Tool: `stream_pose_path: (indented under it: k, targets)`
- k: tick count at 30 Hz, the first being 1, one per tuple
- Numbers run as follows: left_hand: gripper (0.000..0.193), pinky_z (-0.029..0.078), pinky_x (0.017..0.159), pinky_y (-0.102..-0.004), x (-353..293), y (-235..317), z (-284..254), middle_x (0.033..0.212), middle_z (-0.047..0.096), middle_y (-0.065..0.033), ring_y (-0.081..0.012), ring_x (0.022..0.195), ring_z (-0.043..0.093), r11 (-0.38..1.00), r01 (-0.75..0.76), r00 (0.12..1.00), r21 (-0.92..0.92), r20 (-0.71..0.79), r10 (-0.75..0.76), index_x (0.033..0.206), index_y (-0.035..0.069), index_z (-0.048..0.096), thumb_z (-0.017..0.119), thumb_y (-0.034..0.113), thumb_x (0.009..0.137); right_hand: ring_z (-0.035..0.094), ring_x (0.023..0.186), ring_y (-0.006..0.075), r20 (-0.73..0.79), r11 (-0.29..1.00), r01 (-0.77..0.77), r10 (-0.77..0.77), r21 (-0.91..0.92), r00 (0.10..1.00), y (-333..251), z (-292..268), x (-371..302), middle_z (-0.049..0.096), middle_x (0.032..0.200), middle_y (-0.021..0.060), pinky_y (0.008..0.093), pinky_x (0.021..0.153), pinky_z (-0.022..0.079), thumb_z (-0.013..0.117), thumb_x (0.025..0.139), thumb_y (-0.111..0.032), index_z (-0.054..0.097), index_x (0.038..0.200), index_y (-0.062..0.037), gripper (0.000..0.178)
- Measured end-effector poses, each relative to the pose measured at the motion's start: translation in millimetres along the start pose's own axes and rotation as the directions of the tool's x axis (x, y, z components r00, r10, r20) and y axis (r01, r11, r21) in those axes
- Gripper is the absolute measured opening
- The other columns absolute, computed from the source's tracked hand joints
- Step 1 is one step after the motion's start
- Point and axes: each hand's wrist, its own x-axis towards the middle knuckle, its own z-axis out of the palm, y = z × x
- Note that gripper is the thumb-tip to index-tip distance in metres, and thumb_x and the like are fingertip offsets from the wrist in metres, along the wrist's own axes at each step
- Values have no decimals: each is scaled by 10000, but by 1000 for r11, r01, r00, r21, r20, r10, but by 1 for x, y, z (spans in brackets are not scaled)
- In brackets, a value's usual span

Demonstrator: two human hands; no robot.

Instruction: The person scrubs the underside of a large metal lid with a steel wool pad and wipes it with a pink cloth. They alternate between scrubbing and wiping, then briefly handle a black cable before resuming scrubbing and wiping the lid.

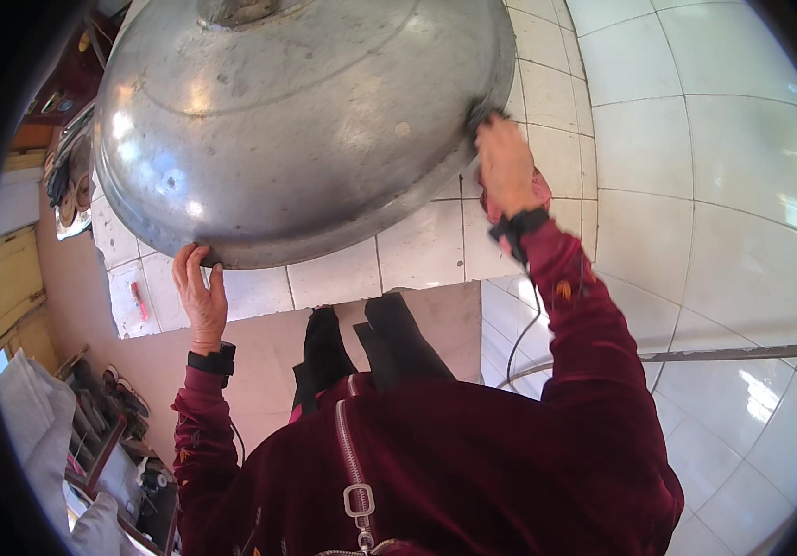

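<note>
A big domed metal pot lid (pixel 297 139), dull grey with stains and scratches, lies on a white-tiled counter (pixel 422 243). Its knob (pixel 236 9) is partly cut off at the top of the view. With fingers curled at the lid's near left rim, my left hand (pixel 199 292) grips the edge. My right hand (pixel 508 171) is closed around a dark scouring pad (pixel 484 119), which presses on the lid's right edge; slight blur hides the pad's exact kind. Next to my right wrist lies a reddish cloth (pixel 539 188), mostly covered by the hand.
A small red object (pixel 139 301) lies on the counter's left front corner. White wall tiles (pixel 644 148) rise at the right. Stacked round items (pixel 72 190) stand beyond the left side. Shoes (pixel 125 391) and a grey cloth (pixel 32 431) are at lower left. A cable (pixel 521 338) hangs from my right wrist.
</note>
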Motion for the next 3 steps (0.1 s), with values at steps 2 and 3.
stream_pose_path:
  k: [2,3]
  targets:
    - [343,382,1010,-418,-1,-1,0,1254,495,-155,-342,1196,452,1000,10,1000,-3,3,-10,1160,36,555,632,6,827,537,1143,370,109,996,-60,52,71,993,-19,-14,-10,570,1249,223,434,976,420,630,843,-151,633,1104,-50,280]
    - [343,382,1010,-418,0,-2,1,1254,495,-155,-342,1196,452,1000,7,1000,-1,3,-7,1160,36,555,632,6,827,533,1162,364,181,990,-92,72,103,981,-23,-16,-8,570,1246,234,433,1018,397,636,849,-157,631,1112,-46,286]
